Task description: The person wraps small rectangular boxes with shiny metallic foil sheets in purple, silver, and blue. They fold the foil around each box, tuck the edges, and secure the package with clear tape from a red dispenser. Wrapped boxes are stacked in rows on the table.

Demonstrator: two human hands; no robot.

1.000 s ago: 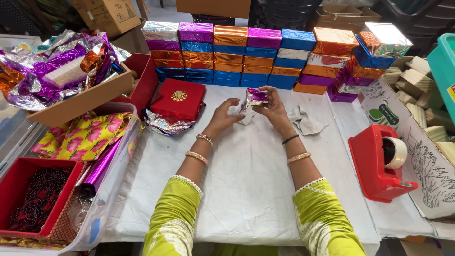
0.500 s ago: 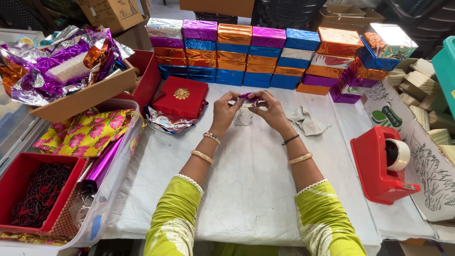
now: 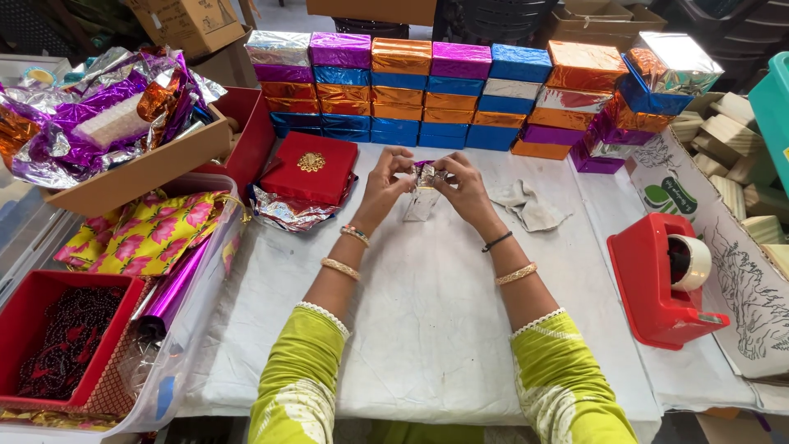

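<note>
A white-covered table [image 3: 427,329] fills most of the view, and along its far edge runs a long wall of foil-wrapped boxes [image 3: 427,90] in purple, orange, blue and silver, stacked several rows high. At the left a cardboard tray [image 3: 131,177] holds a heap of crumpled purple, silver and orange foil, and in front of it a clear plastic bin [image 3: 177,362] carries yellow floral cloth, a roll of purple foil and a red tray of dark beads [image 3: 49,341]. On the right side of the table stands a red tape dispenser [image 3: 657,288] with a roll of clear tape, just beside a printed cardboard sheet [image 3: 740,279]. A red gift box [image 3: 311,167] with a gold ornament on its lid rests on a crumpled sheet of silver foil, near the left hand. A small crumpled white cloth [image 3: 530,205] lies just right of the hands. Both hands are raised together above the middle of the table: the left hand [image 3: 385,185] and the right hand [image 3: 467,187] each pinch, with fingers closed, the top of a small piece of silver foil [image 3: 423,197] with a touch of purple at its upper edge, which hangs down between them, close to the tabletop.
</note>
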